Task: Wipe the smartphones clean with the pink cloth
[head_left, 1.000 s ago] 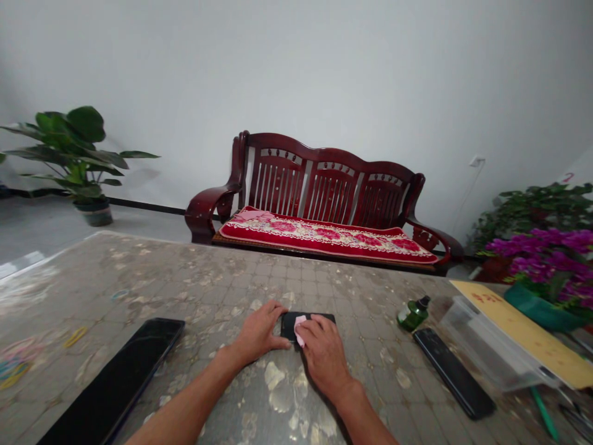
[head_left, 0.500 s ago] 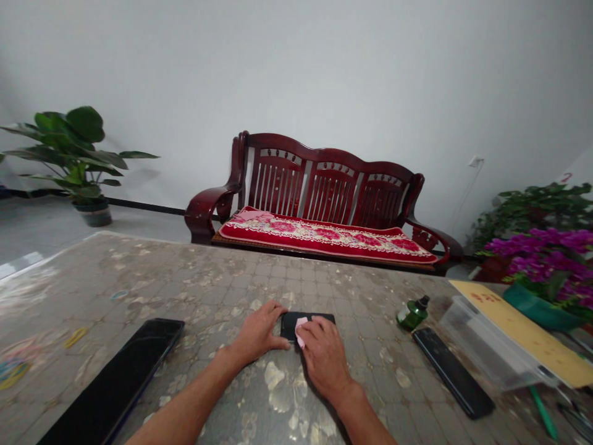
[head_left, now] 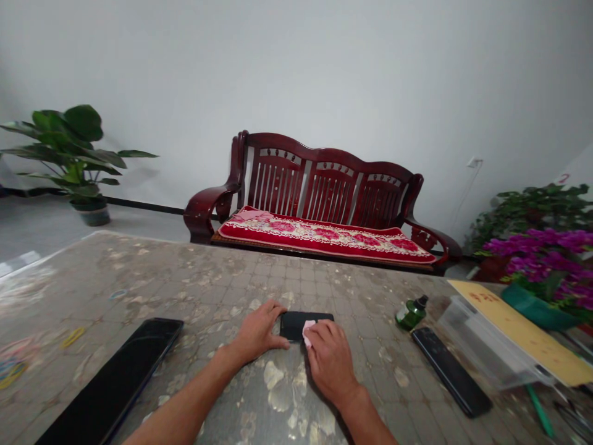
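Gripped: one small pink cloth (head_left: 307, 332), right hand (head_left: 331, 358); one flat black rectangular phone (head_left: 294, 327), left hand (head_left: 259, 330), by its end.

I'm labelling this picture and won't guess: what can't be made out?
In the head view:
Pink cloth: partly hidden by the right hand.
Phone-like slab: lower right behind that hand.
Long black slab: near end cut by bottom edge.
Red characters on yellow sheet: too small to read.

Single head-worn view; faces forward, down over near table (head_left: 208, 284) toward farther bench (head_left: 330, 156)
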Available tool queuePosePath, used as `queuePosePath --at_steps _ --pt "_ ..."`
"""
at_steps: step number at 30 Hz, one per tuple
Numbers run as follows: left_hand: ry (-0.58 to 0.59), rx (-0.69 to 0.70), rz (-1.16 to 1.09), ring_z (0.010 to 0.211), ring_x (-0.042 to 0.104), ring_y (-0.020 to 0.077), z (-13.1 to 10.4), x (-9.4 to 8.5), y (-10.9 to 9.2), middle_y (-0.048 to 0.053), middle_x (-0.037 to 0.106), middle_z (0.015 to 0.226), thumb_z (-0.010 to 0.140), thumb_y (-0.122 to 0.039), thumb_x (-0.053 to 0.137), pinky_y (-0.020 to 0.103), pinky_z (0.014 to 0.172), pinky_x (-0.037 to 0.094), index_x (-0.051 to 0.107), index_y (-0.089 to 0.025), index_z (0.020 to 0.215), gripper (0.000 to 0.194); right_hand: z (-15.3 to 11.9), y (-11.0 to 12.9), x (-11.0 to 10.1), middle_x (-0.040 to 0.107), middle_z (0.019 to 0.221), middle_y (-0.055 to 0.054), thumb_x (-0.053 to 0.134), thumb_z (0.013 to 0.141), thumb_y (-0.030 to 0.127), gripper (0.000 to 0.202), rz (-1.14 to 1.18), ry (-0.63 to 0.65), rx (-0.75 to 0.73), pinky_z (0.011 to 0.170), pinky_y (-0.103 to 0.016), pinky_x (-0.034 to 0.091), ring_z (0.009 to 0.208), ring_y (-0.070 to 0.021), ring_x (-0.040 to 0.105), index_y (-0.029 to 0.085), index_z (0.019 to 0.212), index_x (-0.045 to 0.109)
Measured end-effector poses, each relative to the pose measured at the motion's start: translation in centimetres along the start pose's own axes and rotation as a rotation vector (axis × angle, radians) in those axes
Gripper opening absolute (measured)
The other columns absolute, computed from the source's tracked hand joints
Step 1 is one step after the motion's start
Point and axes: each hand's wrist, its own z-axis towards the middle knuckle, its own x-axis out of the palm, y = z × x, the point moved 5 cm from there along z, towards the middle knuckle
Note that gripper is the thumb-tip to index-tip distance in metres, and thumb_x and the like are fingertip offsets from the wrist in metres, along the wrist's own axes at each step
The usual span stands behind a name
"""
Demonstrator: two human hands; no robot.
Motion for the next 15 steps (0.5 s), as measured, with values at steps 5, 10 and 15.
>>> queuePosePath --at_steps 5,10,15 --pt "-0.011 0.017 -0.009 0.111 0.061 0.0292 -0.1 -0.1 0.0 0.008 0.060 0.122 0.071 -0.045 0.081 0.037 0.093 0.048 0.059 -0.023 0.122 0.060 0.1 0.2 -0.1 0.067 0.102 -0.004 0.057 0.088 0.013 0.021 0.043 -0.004 -0.017 0.097 -0.037 0.037 0.107 -0.0227 0.051 0.025 0.101 0.069" --pt "0.032 -0.020 -0.009 0.112 0.061 0.0296 -0.1 -0.4 -0.3 0.008 0.060 0.125 0.071 -0.045 0.081 0.037 0.094 0.047 0.059 -0.025 0.124 0.060 -0.2 -2.8 -1.0 0.067 0.091 -0.005 0.055 0.089 0.014 0.016 -0.116 -0.079 0.140 0.089 -0.039 0.036 0.096 -0.0237 0.052 0.022 0.091 0.068" --pt "0.025 -0.007 -0.017 0.112 0.061 0.0297 0.0 -0.4 -0.3 0.009 0.059 0.124 0.071 -0.043 0.081 0.037 0.094 0.047 0.059 -0.024 0.124 0.061 0.4 -2.9 -0.4 0.068 0.101 -0.006 0.055 0.090 0.012 0.020 -0.155 -0.071 0.161 0.091 -0.040 0.036 0.101 -0.0253 0.052 0.023 0.102 0.068"
